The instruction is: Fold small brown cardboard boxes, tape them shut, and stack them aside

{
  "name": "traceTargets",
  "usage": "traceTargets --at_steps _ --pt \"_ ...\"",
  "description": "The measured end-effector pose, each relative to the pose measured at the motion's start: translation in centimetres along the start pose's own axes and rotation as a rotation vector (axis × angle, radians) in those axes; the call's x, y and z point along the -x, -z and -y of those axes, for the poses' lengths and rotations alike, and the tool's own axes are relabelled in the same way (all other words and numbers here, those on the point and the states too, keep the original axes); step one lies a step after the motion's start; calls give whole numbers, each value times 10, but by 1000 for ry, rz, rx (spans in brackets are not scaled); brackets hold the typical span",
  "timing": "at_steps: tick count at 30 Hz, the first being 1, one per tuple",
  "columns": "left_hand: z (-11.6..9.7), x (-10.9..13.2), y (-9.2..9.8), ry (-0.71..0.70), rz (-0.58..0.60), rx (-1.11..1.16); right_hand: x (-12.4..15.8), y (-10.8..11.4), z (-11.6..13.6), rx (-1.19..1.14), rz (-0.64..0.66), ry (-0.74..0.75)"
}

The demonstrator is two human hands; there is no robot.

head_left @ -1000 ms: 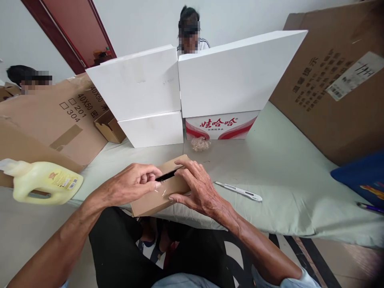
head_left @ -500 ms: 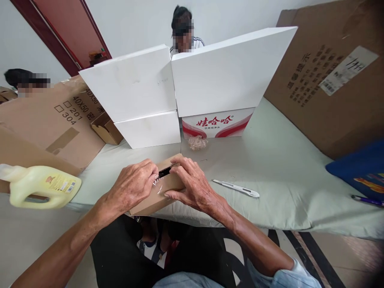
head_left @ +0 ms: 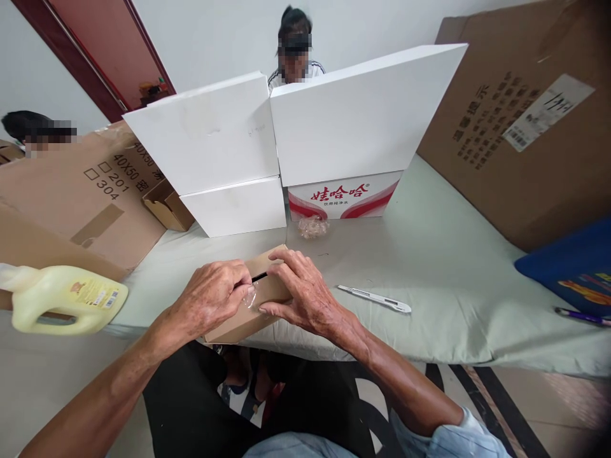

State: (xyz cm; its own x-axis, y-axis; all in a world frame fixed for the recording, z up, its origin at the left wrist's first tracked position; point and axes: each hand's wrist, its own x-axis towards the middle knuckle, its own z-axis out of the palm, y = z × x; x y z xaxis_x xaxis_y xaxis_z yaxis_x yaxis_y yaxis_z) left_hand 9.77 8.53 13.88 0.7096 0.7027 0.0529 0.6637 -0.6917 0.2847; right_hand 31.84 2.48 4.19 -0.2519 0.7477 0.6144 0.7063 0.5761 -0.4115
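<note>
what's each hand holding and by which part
The left hand pinches a thin black tool by one end; the right hand presses on top of the cardboard box.

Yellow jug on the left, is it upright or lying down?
Lying on its side: the yellow jug points its neck left, label facing up.

Left hand point(head_left: 210, 299): fingers curled, thumb and forefinger pinched tight, knuckles up. Right hand point(head_left: 305, 296): palm down, fingers spread and arched, fingertips just beyond the pinch. Hands close together, both angled inward.

Bright, even daylight; soft shadows; strong wide-angle stretching toward the edges.
</note>
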Motion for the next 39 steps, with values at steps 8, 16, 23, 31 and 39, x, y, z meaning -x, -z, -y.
traceTargets --at_steps 8,16,23,31,39 --pt "3 9 -16 -303 -299 -403 -4 -4 -1 -6 -13 -8" --pt "-4 16 -26 -500 -491 -565 -7 -2 -3 -6 -11 -6" --pt "-15 46 -8 -400 -249 433 -16 2 -2 17 72 -61" --pt "1 26 -7 23 -438 980 -14 9 -8 -75 -30 -12" --pt "-10 3 -13 -17 -354 1038 -22 35 28 -598 -251 -109"
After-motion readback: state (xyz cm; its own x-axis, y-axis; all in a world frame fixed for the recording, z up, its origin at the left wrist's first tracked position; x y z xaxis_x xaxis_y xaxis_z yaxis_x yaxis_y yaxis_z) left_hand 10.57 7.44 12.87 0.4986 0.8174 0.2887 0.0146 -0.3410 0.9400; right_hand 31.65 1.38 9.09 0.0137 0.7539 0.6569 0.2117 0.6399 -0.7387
